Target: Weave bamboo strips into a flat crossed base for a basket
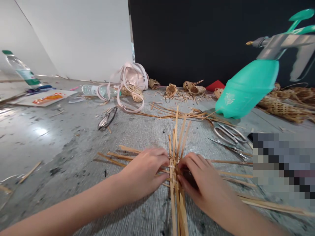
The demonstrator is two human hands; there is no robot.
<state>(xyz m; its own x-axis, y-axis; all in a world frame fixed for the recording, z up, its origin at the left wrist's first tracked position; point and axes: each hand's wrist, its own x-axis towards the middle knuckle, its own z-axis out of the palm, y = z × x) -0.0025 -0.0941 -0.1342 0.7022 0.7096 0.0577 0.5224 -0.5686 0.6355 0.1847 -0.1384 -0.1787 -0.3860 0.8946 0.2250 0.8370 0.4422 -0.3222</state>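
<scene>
Left hand (pixel 145 172) and right hand (pixel 197 182) press flat, fingertips pinching crossed strips (pixel 176 154) on the table (pixel 61 144). Judgement: keep the crossing pinned and strips square while weaving.

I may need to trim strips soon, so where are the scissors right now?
In the head view the scissors lie flat on the grey surface, right of centre, just below the teal spray bottle and beyond the right hand.
</scene>
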